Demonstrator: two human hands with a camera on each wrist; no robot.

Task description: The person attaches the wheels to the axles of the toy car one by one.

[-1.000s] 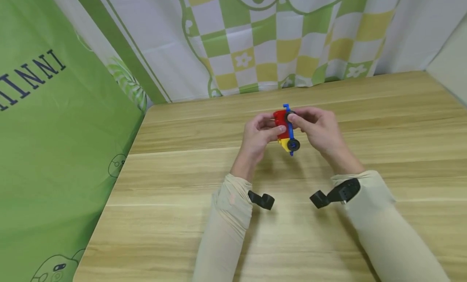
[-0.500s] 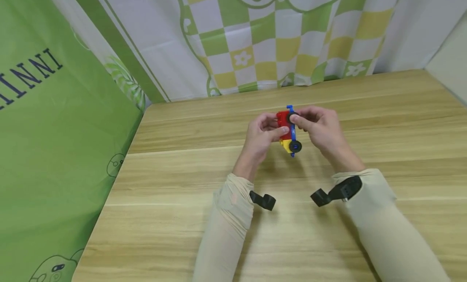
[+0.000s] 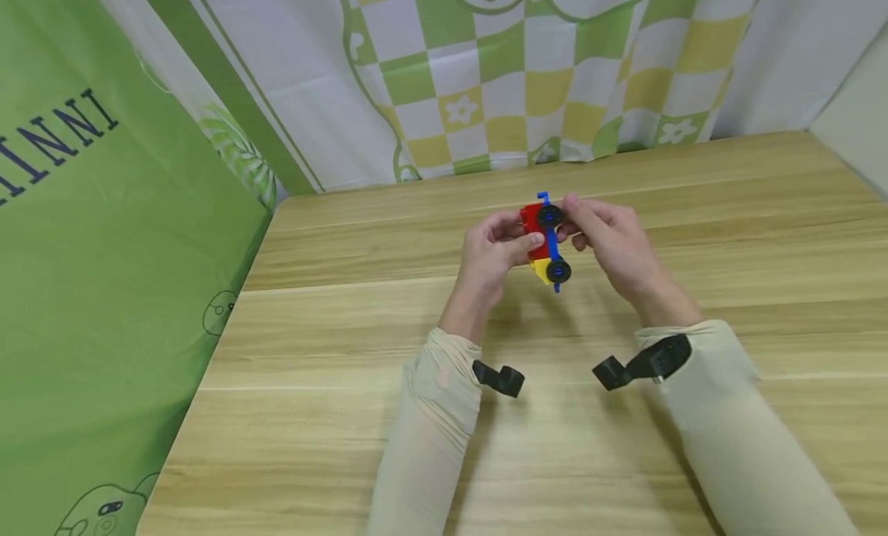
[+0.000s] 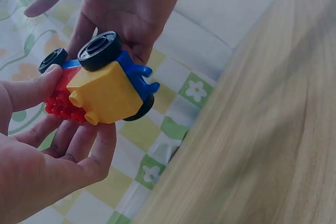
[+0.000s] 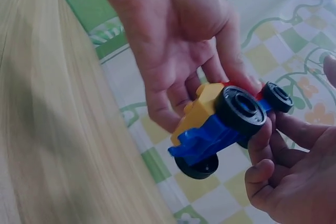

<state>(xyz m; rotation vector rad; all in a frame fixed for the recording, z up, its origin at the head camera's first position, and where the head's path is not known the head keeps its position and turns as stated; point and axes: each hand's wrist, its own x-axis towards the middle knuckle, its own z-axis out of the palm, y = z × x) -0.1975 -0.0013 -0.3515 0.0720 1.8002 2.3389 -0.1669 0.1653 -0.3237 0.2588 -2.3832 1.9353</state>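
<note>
A small toy car (image 3: 553,244) of building-block pieces is held up above the table, turned on its side. It has a blue chassis, black wheels (image 5: 241,109), a red block with studs and a yellow block (image 4: 107,94). My left hand (image 3: 483,260) grips the red block from the left, thumb on one face and fingers behind. My right hand (image 3: 613,243) is close on the wheel side, thumb raised off the wheel. In the right wrist view, some of its bent fingers (image 5: 260,140) touch or nearly touch the chassis underside between the wheels.
A wood-grain table (image 3: 333,412) lies under both hands. Behind it hangs a green, yellow and white checked curtain (image 3: 499,81); a green cloth (image 3: 90,289) hangs at the left. Each wrist wears a black camera mount (image 3: 652,360).
My right thumb has come off the upper wheel, and the right hand has shifted slightly right. My left hand keeps its hold; the car has moved slightly left and up since half a second ago.
</note>
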